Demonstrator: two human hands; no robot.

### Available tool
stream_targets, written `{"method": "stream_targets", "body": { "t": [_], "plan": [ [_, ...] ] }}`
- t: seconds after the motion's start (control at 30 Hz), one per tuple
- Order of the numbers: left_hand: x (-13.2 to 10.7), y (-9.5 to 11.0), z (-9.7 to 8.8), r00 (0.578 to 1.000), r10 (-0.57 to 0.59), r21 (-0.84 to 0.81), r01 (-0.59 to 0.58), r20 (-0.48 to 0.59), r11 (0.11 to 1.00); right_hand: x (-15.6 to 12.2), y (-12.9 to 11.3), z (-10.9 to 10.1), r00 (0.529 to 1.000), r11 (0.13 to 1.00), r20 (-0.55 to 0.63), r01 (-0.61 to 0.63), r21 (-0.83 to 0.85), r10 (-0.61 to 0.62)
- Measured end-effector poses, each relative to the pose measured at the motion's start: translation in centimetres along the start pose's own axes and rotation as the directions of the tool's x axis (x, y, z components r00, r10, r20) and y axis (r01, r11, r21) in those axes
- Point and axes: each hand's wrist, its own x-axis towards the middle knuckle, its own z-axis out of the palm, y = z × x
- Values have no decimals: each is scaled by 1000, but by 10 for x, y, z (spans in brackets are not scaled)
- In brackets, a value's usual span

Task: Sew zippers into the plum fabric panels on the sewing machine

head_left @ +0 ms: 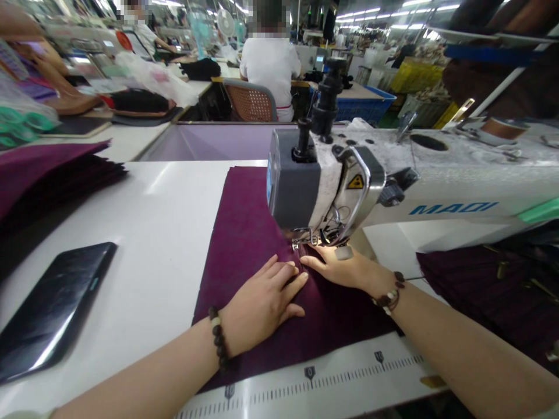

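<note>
Cloth (253, 233), dark purple, lies flat on the white table (152, 233) and runs under the sewing machine (314, 174). The left hand (262, 302) rests on it palm down, fingers spread flat, gripping nothing. The right hand (345, 269) lies flat just beside it, fingertips near the presser foot (311, 237). A phone (52, 308) lies well to the left.

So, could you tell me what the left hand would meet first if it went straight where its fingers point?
Probably the right hand, whose fingers lie just ahead on the maroon fabric; the sewing machine's presser foot is right behind, so depth is uncertain.
</note>
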Motion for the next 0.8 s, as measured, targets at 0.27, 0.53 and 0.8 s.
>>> {"method": "stream_targets", "body": {
  "t": [0.27,0.53,0.8],
  "plan": [
    [-3,-4,0,999,29,-37,-30,-23,999,1,14,25,990,997,-119,76,-7,-76],
    [-1,-5,0,999,45,-35,-46,-26,998,3,16,25,987,995,-129,92,-51,-97],
    [-1,-8,-1,997,60,-23,-61,-56,998,6,14,20,992,998,-118,48,-32,-52]
  ]
}}
